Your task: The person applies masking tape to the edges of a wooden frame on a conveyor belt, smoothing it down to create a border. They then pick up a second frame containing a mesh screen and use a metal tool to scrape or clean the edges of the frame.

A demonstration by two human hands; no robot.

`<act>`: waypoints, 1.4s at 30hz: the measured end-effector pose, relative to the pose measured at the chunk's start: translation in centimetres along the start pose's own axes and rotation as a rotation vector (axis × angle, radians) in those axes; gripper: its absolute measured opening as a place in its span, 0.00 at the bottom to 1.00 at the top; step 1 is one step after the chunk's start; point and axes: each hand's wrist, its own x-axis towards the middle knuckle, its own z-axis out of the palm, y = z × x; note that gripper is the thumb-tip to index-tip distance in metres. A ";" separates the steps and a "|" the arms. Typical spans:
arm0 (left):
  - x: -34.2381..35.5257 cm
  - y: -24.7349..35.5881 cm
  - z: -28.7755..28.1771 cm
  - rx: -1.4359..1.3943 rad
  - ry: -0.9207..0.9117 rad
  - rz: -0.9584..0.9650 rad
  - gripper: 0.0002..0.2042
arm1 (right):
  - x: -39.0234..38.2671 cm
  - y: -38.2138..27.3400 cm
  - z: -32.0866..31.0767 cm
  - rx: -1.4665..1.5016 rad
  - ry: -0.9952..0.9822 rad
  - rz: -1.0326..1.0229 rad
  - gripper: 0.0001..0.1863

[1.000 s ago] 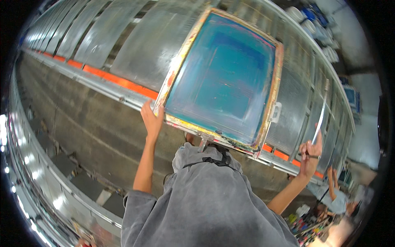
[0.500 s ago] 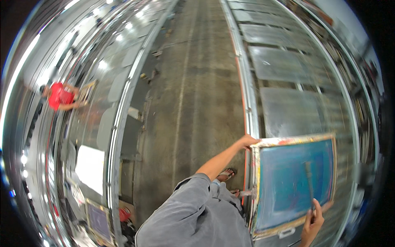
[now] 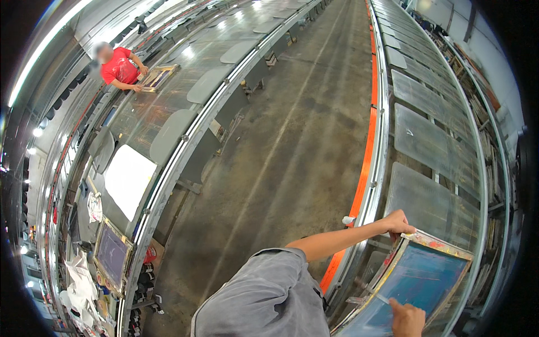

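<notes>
My left hand (image 3: 398, 223) is closed on the far left corner of a silkscreen frame (image 3: 393, 259) with paint-stained edges. The frame leans at a tilt, and its blue mesh (image 3: 426, 275) faces me. Over the lower part of the mesh is my right hand (image 3: 408, 319), its fingers curled. A short pale end of the brush (image 3: 383, 299) shows at its fingertips; the rest of the brush is hidden by the hand.
A long printing table with grey pallets (image 3: 421, 132) runs ahead on the right, edged by an orange strip (image 3: 365, 168). Across the concrete aisle (image 3: 281, 151), another table holds a white sheet (image 3: 130, 180) and a second screen (image 3: 112, 253). A person in red (image 3: 120, 67) holds a frame there.
The view has swung left, so the frame sits lower and farther right. My right hand has moved from the frame's near right side over the mesh, and the brush's long handle no longer shows.
</notes>
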 end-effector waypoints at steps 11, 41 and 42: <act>-1.4 2.1 2.4 0.153 0.083 0.284 0.23 | 0.4 1.5 3.9 0.040 0.200 0.063 0.18; 2.8 -4.4 1.8 0.413 0.225 0.237 0.28 | -10.8 9.6 15.1 1.039 0.477 0.694 0.25; 2.9 -4.3 2.0 0.418 0.224 0.227 0.28 | -11.7 10.0 16.5 1.006 0.484 0.794 0.26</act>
